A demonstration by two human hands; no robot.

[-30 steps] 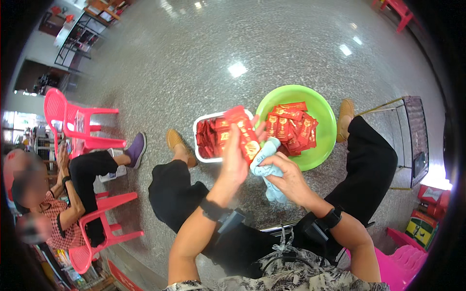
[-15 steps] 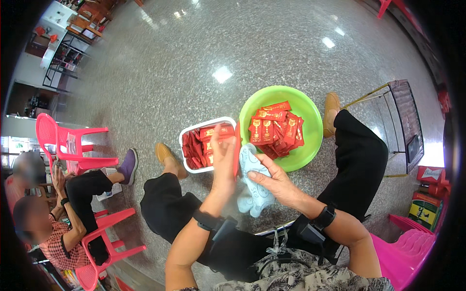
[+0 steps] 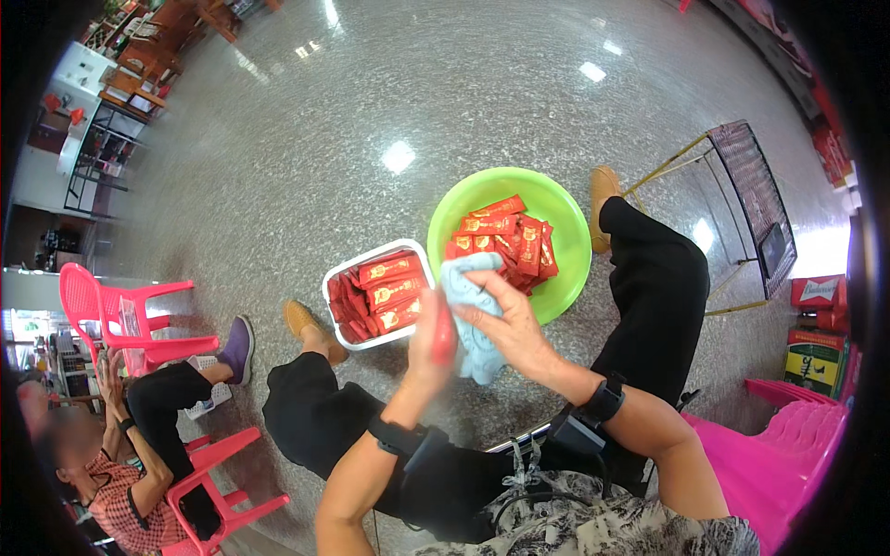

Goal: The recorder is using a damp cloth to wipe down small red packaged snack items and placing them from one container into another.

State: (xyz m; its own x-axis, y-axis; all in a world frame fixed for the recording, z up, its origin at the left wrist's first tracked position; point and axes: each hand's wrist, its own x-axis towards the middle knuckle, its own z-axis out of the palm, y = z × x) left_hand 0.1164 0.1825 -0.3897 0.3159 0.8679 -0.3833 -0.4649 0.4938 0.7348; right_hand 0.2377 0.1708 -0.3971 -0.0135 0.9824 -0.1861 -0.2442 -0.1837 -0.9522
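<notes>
My right hand [image 3: 512, 324] is closed on a light blue patterned cloth [image 3: 482, 363] that hangs down from its fingers. Close beside it, my left hand [image 3: 422, 357] holds a red packet [image 3: 443, 334] upright, its side turned to the cloth. Motion smears the left fingers, and whether packet and cloth touch is hard to make out. Beyond the cloth is a green basin [image 3: 577, 199] with a loose heap of red packets [image 3: 528, 243]. Left of the basin stands a white rectangular basket [image 3: 331, 298], filled with more red packets [image 3: 391, 292] lying in rows.
A person in a checked shirt [image 3: 139, 505] sits at left near pink chairs [image 3: 139, 306]. On the right are a wire-topped rack [image 3: 753, 204], stacked magenta chairs [image 3: 779, 463] and boxes [image 3: 816, 361]. My knees and feet flank the two containers on the speckled floor [image 3: 324, 157].
The left hand has shifted lower and turned, with the red packet now against its side near the cloth. The cloth is bunched higher by the right hand. The whole view has shifted slightly.
</notes>
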